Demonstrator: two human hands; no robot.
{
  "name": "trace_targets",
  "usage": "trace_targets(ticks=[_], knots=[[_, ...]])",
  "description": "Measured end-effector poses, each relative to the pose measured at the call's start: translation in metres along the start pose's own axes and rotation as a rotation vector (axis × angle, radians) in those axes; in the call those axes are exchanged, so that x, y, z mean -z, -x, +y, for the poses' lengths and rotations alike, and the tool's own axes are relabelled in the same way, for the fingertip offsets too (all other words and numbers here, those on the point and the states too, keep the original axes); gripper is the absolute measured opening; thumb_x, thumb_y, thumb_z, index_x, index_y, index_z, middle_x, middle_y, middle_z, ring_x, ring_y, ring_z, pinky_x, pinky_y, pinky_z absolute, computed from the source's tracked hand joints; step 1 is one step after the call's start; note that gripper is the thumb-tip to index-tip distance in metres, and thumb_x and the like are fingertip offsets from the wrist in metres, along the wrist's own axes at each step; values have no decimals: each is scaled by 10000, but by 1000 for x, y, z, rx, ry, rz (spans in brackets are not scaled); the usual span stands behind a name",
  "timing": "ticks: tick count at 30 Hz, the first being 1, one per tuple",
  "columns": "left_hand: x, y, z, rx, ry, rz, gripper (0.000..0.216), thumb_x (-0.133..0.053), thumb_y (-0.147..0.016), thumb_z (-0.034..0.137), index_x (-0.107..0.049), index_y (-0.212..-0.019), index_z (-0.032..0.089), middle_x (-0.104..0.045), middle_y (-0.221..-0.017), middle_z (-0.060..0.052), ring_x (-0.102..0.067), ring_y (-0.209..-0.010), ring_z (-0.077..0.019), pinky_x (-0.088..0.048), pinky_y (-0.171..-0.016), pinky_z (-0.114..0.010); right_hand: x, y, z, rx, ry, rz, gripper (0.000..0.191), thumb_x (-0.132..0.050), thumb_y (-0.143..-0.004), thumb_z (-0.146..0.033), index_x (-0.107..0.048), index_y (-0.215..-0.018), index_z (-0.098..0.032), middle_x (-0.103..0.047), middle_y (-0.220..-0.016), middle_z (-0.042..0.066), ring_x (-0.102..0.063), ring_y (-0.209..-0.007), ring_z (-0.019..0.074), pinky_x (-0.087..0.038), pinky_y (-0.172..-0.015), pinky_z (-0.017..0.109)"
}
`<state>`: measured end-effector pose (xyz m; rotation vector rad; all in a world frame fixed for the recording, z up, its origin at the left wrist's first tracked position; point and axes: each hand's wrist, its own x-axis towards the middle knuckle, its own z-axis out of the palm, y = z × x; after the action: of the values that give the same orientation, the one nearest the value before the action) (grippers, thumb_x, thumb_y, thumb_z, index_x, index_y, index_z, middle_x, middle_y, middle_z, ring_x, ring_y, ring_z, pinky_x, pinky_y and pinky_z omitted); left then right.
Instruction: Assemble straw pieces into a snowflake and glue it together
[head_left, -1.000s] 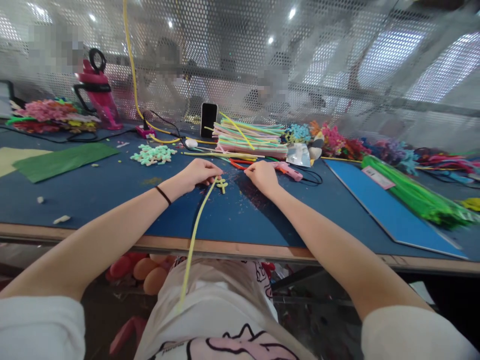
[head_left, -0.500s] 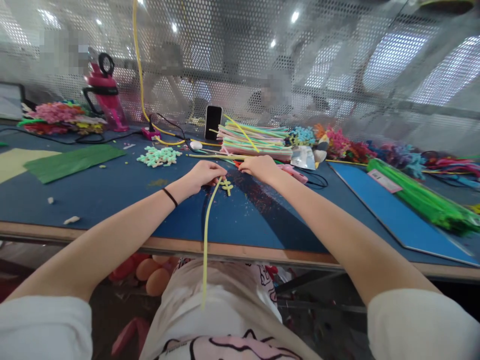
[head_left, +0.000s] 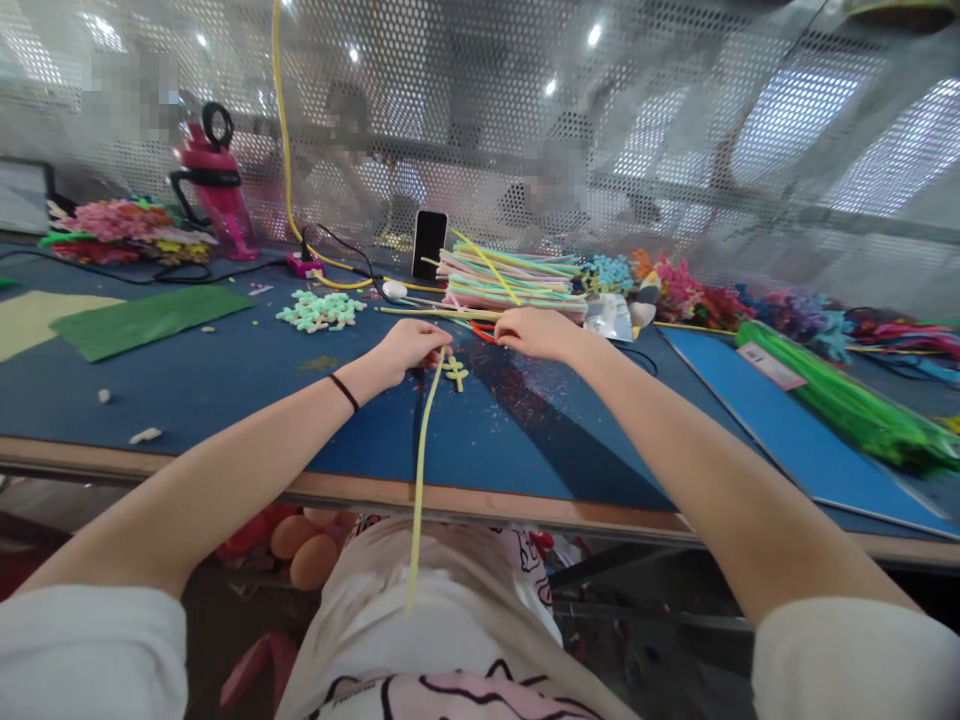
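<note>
My left hand [head_left: 411,350] is closed, pinching a pale yellow pipe cleaner [head_left: 421,480] whose long free end hangs over the table edge toward my lap. At its fingertips a small branched piece [head_left: 455,373] of the same pale yellow lies close to the blue tabletop. My right hand [head_left: 534,333] is bent to the right of it, fingers curled inward and closed. By those fingertips shows a thin red object [head_left: 486,331], perhaps handles of a tool; the hand partly hides it, and its grip on it is unclear.
Behind the hands lies a stack of pastel pipe cleaners [head_left: 517,275] beside an upright phone [head_left: 430,244]. Mint snowflake shapes [head_left: 321,311] are at left, near green sheets [head_left: 154,322] and a pink bottle [head_left: 217,190]. A blue board [head_left: 787,430] and bagged green pipe cleaners [head_left: 847,400] lie right.
My right hand has shifted a little to the right, and more of the red object shows. My left hand keeps its pinch on the yellow pipe cleaner, nearly still.
</note>
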<state>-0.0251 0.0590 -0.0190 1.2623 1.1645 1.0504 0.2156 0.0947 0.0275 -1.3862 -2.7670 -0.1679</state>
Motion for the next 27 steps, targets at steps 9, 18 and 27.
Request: trace_targets(ticks=[9, 18, 27], knots=[[0, 3, 4, 17, -15, -6, 113, -701, -844, 184, -695, -745, 128, -729, -755, -52, -546, -527, -71, -476, -522, -207, -16, -16, -8, 84, -6, 17, 251, -559, -939, -200, -791, -1028, -164, -742, -1140, 108, -666, -1005, 229, -441, -893, 309], [0, 3, 5, 49, 9, 0, 158, -660, -889, 170, -660, -735, 131, -711, -720, -40, -554, -519, -74, -498, -543, -213, 14, 9, -16, -4, 46, -242, 261, -526, -843, -153, -775, -923, -149, -761, -984, 118, -661, -800, 223, -412, -695, 314], [-2, 7, 7, 72, 114, 39, 166, -631, -912, 75, -635, -750, 114, -678, -642, -47, -614, -559, -95, -540, -594, -212, 60, 67, -13, -303, -32, -604, 146, -716, -748, -267, -735, -640, -169, -691, -636, 61, -601, -589, 191, -387, -586, 313]])
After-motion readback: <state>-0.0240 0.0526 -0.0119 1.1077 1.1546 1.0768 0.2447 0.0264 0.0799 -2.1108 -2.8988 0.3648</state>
